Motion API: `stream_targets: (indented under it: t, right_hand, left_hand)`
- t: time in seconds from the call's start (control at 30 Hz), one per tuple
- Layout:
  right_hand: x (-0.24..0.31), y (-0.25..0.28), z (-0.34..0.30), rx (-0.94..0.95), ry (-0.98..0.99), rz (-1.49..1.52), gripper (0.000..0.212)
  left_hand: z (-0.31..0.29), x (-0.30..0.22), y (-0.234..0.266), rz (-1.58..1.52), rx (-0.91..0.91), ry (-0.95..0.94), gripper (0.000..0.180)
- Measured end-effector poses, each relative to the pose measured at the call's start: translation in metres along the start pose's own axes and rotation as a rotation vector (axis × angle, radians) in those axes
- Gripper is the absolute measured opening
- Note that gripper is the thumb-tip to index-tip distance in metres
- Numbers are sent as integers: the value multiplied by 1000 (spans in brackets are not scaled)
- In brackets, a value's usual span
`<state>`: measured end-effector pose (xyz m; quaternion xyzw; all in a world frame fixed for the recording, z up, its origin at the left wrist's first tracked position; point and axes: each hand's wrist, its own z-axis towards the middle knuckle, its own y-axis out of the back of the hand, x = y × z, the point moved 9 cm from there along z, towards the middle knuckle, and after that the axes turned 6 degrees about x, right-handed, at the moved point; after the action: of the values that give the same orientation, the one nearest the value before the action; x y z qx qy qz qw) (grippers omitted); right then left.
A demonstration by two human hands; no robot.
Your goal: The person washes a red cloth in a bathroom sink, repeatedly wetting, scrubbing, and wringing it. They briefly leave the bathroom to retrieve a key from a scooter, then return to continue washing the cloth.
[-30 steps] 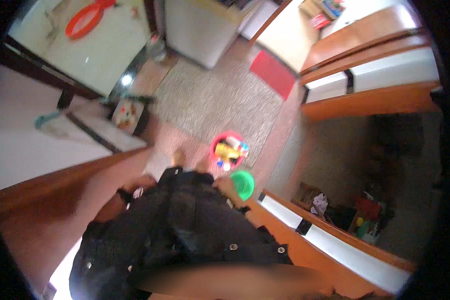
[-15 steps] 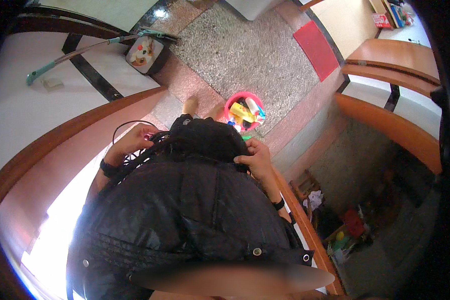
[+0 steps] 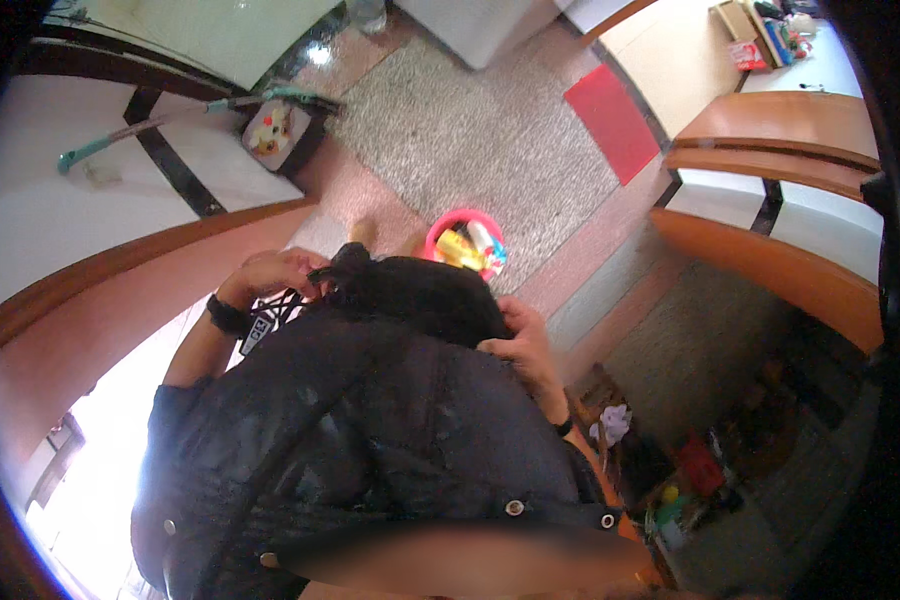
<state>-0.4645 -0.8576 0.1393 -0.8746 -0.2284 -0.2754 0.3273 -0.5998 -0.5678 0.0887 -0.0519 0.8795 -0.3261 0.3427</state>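
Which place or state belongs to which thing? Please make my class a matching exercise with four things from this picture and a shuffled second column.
Things
1. Left hand
2. Pink basin
3. Red mat
4. Teal-ended pole

Places or states
A. Flat, with straight edges
B. Slanting before a white panel
C. Round, holding a yellow item
D. Gripping black fabric

Pairs: 1-D; 2-C; 3-A; 4-B

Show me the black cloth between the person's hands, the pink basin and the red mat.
Black cloth (image 3: 425, 296): head view, middle of its bunched part.
Pink basin (image 3: 454, 217): head view, on its upper rim.
Red mat (image 3: 613, 125): head view, middle of its flat surface.
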Motion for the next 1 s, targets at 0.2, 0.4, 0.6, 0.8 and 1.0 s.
stream_targets:
  t: [0.2, 0.4, 0.6, 0.8, 1.0]
  right_hand:
    - [22, 3, 40, 113, 73, -238, 44]
    - [60, -4, 68, 195, 141, -305, 39]
    - [99, -1, 123, 168, 141, -377, 39]
    - [157, -26, 194, 187, 57, -434, 37]
    - [214, -63, 255, 238, 90, -457, 34]
  left_hand:
    - [-1, 19, 42, -39, 96, -270, 39]
    - [47, 73, 101, -51, -79, 40, 33]
    - [58, 1, 188, 271, -352, -123, 26]
    - [87, -130, 243, 967, -717, -44, 23]
    - [81, -183, 288, 969, -698, -220, 31]
